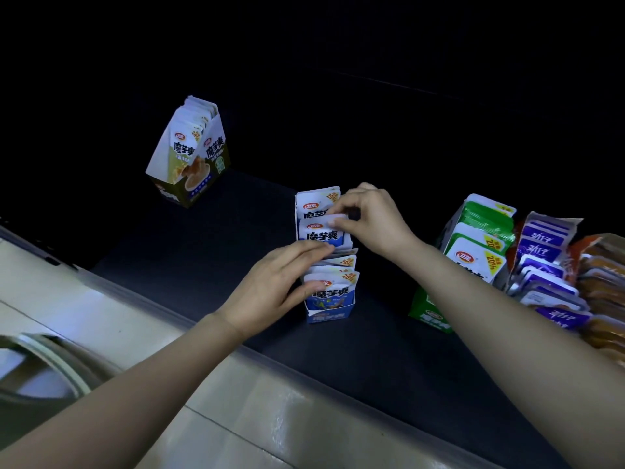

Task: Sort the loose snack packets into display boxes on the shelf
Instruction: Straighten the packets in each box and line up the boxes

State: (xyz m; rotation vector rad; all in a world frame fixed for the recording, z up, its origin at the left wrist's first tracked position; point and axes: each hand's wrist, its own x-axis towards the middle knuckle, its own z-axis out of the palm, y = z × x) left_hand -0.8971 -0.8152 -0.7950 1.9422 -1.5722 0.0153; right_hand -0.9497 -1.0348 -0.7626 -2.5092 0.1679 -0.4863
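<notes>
View from the head, looking down at a dark shelf (372,360) beyond a pale tiled floor (236,384).

Nearest, the left hand (280,279) reaches in from the lower left. Its fingers lie nearly straight across the tops of the front packets in the blue box (329,313), and its thumb rests on the face of the foremost one. The hand presses the row forward rather than closing round it.

Just behind, the right hand (372,221) pinches the top edge of one blue packet (321,233) between thumb and fingertips. This packet stands upright in the gap held open in the rear half of the box, with one more packet behind it.

To the right, apart from the blue box, stands a green box (429,309) filled with green packets. Beside it lie rows of purple packets (544,262) and orange packets (605,275); whether these sit in boxes cannot be told.

Farthest, at upper left and well apart, an olive box (189,170) stands full.

Judged progress: the task appears well advanced. The olive and green boxes look stocked, and the blue box is close to full, with the held packet not yet released. No loose packets show on the bare shelf; any remaining stock lies out of view.
</notes>
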